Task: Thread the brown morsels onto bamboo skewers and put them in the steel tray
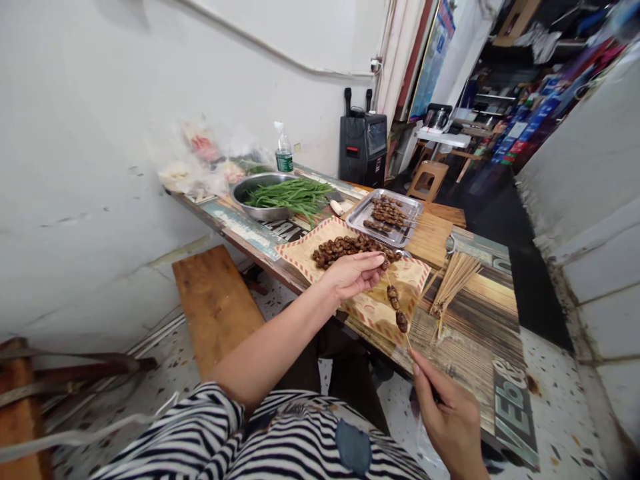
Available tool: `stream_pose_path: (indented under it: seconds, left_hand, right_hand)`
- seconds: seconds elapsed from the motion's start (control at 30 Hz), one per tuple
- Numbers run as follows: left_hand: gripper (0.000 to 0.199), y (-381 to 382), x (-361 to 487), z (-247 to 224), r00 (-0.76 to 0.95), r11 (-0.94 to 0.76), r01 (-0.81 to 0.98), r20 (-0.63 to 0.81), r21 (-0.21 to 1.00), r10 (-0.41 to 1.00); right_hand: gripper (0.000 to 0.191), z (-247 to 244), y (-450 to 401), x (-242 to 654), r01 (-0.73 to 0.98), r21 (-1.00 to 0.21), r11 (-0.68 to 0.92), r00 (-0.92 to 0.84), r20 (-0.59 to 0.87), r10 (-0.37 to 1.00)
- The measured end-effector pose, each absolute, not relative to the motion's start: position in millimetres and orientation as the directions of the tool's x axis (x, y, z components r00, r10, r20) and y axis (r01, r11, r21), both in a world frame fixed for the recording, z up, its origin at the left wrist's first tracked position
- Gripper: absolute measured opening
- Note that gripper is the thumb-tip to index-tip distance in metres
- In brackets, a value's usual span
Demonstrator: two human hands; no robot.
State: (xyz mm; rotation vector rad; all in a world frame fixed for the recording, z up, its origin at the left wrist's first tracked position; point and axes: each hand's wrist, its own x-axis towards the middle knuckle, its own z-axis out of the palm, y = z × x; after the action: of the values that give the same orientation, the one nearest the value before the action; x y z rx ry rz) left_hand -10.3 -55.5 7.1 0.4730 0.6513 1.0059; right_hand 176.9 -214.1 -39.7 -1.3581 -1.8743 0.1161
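Observation:
Between the fingertips of my left hand (361, 272) is a glossy brown oval piece, apparently a silkworm pupa (385, 265), at the tip of a thin bamboo skewer. My right hand (447, 410) grips the lower end of that skewer (409, 341), which slants up toward the left hand. Several ribbed brown pupae (395, 298) are threaded along its length. Behind my left hand, a heap of loose pupae (337, 250) lies on a sheet of printed brown paper (300, 252); the hand hides part of the heap.
Beyond the paper, a metal tray (356, 219) holds several filled skewers. Bare bamboo skewers (457, 277) lie in a bundle on the right. Farther left are a steel bowl (273, 214) of green stalks (287, 195), a bottle (283, 152) and plastic bags (200, 167). A black speaker (364, 148) stands behind.

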Motion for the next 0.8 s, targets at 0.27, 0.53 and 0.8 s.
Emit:
stream_pose_path:
  seconds: [0.27, 0.53, 0.8]
  left_hand:
    - [0.018, -58.1, -6.6, 6.9, 0.346, 0.455, -0.617, -0.298, 0.642, 0.89]
    - [0.019, -61.8, -1.2, 6.6, 0.334, 0.438, -0.597, -0.288, 0.672, 0.897]
    - [0.02, -65.0, 2.7, 3.1, 0.297, 0.419, -0.602, -0.297, 0.68, 0.908]
  right_hand:
    - [0.025, -39.4, -214.0, 175.1, 0.774, -0.489, 0.403, -0.076, 0.559, 0.826]
    - [0.025, -42.4, -212.5, 172.3, 0.793, -0.454, 0.405, -0.069, 0.594, 0.801]
    - [0.024, -40.0, -208.2, 165.1, 0.806, -0.429, 0.407, -0.064, 0.621, 0.781]
